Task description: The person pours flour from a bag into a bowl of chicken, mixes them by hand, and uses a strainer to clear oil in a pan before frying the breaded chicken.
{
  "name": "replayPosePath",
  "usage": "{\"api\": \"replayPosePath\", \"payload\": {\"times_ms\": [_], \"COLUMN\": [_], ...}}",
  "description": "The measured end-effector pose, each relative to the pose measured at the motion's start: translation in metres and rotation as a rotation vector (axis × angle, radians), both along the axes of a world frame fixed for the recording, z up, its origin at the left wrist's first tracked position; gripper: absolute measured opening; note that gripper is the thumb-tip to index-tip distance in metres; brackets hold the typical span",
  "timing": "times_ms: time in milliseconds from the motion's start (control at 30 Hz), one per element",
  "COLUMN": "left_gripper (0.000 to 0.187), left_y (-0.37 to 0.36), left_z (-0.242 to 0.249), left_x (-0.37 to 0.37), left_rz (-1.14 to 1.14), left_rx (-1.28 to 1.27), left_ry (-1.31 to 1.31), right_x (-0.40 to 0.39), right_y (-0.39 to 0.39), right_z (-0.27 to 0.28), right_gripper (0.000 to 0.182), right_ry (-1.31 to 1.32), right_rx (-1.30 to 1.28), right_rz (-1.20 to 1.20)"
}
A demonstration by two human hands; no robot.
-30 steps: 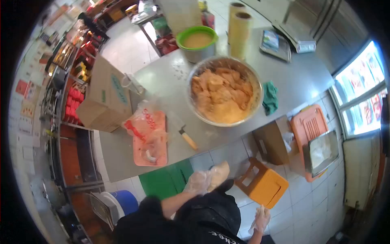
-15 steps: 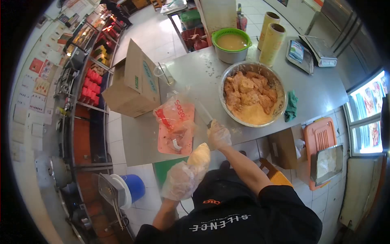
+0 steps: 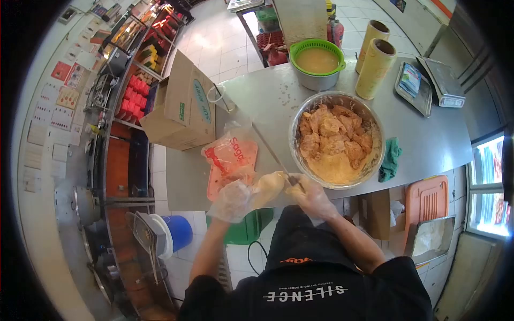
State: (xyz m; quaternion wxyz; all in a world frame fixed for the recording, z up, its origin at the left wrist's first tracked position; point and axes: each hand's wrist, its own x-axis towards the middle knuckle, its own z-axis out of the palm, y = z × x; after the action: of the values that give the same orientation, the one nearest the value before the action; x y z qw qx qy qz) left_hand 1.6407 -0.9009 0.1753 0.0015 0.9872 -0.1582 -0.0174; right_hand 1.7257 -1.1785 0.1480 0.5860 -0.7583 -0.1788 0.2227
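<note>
Here, at the near edge of the steel worktop (image 3: 257, 101), both gloved hands meet. The left hand (image 3: 235, 199) has its grip closed around a pale piece of chicken (image 3: 269, 188), held just over the worktop's edge. The right hand (image 3: 310, 193) grips the handle of a knife (image 3: 273, 155), whose blade slants away across the worktop. Just beyond the left hand lies an orange cutting board (image 3: 231, 166) with a clear printed bag (image 3: 231, 152) on it. To the right stands a large metal bowl (image 3: 336, 140) of marinated chicken, a green cloth (image 3: 392, 159) beside it. Farther off are a cardboard box (image 3: 184, 109), a green colander (image 3: 317, 56) and two film rolls (image 3: 376, 59).
</note>
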Motion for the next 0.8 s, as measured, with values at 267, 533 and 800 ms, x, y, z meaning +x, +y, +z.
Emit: {"api": "replayPosePath", "payload": {"times_ms": [267, 533, 800], "left_gripper": [0.025, 0.022, 0.012], "left_y": [-0.026, -0.039, -0.040], "left_z": [-0.006, -0.005, 0.021], "left_x": [0.041, 0.070, 0.069], "left_rz": [0.274, 0.336, 0.239], "left_rx": [-0.360, -0.414, -0.225], "left_ry": [0.066, 0.029, -0.077], "right_x": [0.027, 0.030, 0.021], "right_y": [0.008, 0.015, 0.034], "right_z": [0.007, -0.006, -0.012], "right_gripper": [0.013, 0.029, 0.029], "right_ry": [-0.208, 0.426, 0.298], "right_rx": [0.070, 0.018, -0.029], "right_rz": [0.073, -0.101, 0.047]}}
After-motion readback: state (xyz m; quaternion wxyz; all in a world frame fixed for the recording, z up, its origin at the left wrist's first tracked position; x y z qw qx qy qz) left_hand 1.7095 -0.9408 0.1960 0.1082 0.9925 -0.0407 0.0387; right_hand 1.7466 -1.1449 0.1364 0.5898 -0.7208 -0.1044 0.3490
